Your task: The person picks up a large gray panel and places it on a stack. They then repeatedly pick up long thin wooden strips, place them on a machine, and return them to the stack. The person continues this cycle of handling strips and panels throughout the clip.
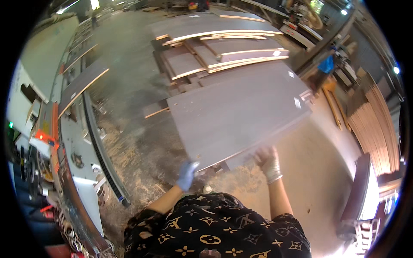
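A large grey board (241,107) lies flat on top of a low stack in front of me, its light front edge facing my body. My left hand (186,175), in a blue glove, is at the board's near left corner. Its fingers look closed around a small pale thing (195,165), too small and blurred to name. My right hand (269,162), in a whitish glove, hovers just off the front edge, right of the middle. Its fingers are stretched toward the board and smeared by motion, with nothing visible in them.
Behind the board stand more stacked grey panels (185,62) with raw light edges. A machine with a long rail (101,146) runs along the left, bearing a narrow panel (84,88). At right are a yellow pallet truck (333,103) and stacked brown sheets (374,124). Sawdust (129,150) covers the floor.
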{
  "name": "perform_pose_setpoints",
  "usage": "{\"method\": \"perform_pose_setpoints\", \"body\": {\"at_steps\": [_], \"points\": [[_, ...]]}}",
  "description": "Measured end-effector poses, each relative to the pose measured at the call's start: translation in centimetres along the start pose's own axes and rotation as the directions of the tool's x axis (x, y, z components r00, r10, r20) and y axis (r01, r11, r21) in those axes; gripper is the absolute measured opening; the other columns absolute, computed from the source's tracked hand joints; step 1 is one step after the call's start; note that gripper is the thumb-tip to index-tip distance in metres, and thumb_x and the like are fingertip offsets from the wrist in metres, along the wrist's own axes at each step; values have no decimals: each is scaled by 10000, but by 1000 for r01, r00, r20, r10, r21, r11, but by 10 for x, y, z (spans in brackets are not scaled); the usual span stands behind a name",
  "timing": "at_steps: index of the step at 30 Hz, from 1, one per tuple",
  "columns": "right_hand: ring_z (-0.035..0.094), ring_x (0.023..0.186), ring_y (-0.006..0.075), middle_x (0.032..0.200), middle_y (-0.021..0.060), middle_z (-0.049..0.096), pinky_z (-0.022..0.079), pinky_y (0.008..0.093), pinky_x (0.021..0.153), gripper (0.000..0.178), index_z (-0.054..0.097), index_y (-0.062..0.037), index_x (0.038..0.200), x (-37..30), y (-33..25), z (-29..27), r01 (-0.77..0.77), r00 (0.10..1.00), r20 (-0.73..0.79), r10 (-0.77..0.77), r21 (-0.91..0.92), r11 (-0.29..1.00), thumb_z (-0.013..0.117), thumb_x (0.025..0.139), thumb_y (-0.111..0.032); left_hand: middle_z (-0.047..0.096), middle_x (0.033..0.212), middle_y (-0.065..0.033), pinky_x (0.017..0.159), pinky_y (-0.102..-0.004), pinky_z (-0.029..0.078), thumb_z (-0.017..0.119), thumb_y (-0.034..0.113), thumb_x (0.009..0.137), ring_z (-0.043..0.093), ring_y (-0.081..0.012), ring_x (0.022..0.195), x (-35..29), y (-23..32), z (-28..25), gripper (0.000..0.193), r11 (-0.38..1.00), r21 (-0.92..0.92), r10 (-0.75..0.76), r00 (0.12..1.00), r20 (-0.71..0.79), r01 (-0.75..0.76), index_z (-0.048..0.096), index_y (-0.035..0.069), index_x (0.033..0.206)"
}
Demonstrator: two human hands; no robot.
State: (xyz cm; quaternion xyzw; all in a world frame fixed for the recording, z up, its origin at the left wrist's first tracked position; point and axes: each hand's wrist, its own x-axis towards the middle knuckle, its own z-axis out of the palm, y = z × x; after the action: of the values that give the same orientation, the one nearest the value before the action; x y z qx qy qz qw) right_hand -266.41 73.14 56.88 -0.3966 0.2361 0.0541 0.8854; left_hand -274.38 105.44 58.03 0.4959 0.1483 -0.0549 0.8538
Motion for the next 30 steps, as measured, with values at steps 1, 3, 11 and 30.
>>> {"method": "perform_pose_setpoints", "body": {"at_steps": [1, 3, 11, 30], "points": [[481, 1022, 280, 1079, 79, 522, 412, 480, 894, 434, 476, -163, 1111, 3, -12, 5, 49, 997, 61, -49, -3, 999, 533, 838, -497, 531, 1124, -112, 657, -285, 543, 562, 307, 851, 563, -165, 956, -4, -18, -72, 450, 999, -39, 5, 1000, -18, -6, 474, 34, 1199], [532, 939, 246, 1026, 82, 556, 458, 431, 829, 351, 487, -123, 1096, 36, -33, -22, 26, 981, 192, -40, 74, 997, 540, 840, -357, 540, 1114, -94, 643, -286, 542, 531, 341, 877, 564, -166, 957, -35, -26, -164, 416, 990, 34, 142, 978, -153, -138, 487, 43, 1164], [516, 1082, 245, 1174, 100, 535, 488, 405, 847, 499, 471, -17, 1216, -37, 73, 68, -294, 876, 397, 276, -15, 956, 629, 780, -201, 572, 1118, -49, 909, -321, 442, 532, 326, 890, 555, -187, 1008, -204, 45, -258, 367, 593, -193, 311, 444, -840, -782, 516, 87, 1168], [564, 1029, 241, 1142, 92, 563, 531, 397, 852, 369, 493, -22, 1149, -10, 409, 361, -748, 381, 580, 720, -264, 609, 611, 800, -49, 598, 1086, -43, 806, -348, 513, 548, 269, 877, 588, -205, 975, -139, 132, -483, 276, 468, -206, 105, 285, -953, -859, 553, 104, 1098]]}}
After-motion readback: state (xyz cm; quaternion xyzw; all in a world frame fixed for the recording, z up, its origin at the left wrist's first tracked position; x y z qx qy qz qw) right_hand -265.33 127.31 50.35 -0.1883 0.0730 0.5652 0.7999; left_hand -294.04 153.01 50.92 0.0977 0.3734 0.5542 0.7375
